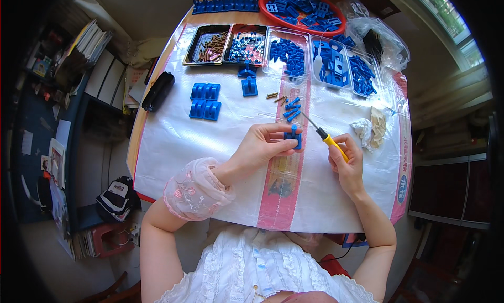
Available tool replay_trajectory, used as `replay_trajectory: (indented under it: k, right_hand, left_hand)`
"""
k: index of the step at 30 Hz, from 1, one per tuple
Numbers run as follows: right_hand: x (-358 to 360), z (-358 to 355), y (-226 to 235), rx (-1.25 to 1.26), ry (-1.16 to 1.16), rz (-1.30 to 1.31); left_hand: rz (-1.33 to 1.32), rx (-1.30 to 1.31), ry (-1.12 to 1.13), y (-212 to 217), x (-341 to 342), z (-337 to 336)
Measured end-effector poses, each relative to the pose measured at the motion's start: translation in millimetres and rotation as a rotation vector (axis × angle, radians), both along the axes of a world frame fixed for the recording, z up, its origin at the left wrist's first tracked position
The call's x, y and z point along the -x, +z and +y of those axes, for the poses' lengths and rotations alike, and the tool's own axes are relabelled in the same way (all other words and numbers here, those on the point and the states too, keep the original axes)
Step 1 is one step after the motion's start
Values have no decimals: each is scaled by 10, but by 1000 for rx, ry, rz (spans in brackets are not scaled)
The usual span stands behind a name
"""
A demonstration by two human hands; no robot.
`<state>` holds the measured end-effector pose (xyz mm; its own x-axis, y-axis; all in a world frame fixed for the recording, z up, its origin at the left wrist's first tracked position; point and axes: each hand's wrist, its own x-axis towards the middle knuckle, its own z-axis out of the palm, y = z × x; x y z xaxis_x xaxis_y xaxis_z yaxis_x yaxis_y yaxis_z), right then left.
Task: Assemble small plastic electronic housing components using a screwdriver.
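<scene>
Between the thumb and fingers of my left hand (268, 145) is a small blue plastic bracket (297, 139), held just above the sheet-covered table. My right hand (346, 160) grips a screwdriver (329, 140) by its yellow and black handle, its thin shaft pointing up and left, past the bracket. Beyond the bracket lie several small blue plastic pegs (292, 112) and a few brass-coloured screws (276, 97). To the left, blue brackets (205, 101) sit grouped in rows, and two more (249, 86) stand one behind the other near the trays.
Along the back are a tray of screws (211, 44), a tray of nuts (245, 45) and clear boxes of blue parts (289, 53). Behind them stands a red basin (262, 9). A black case (158, 91) lies at the left edge, crumpled wrapping (370, 128) at the right.
</scene>
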<state>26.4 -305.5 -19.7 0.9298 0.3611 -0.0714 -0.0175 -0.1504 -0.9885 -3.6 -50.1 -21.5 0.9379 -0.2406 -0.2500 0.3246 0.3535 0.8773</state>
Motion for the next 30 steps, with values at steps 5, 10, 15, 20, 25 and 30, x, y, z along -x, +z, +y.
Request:
replay_trajectory:
  k: [5, 10, 15, 20, 25, 30]
  right_hand:
    - [5, 14, 4, -60, 28, 27]
    - [11, 28, 7, -51, 43, 35]
    - [14, 25, 8, -29, 37, 35]
    - [12, 28, -2, -6, 29, 25]
    - [12, 33, 2, 9, 29, 11]
    - [10, 34, -18, 21, 27, -1]
  left_hand:
    - [21, -29, -52, 45, -22, 12]
    - [73, 197, -23, -69, -42, 18]
    - [66, 208, -75, -28, -48, 28]
    - [81, 248, -89, -29, -47, 32]
    - [106, 252, -40, -45, -39, 56]
    - [84, 227, -42, -68, -33, 61]
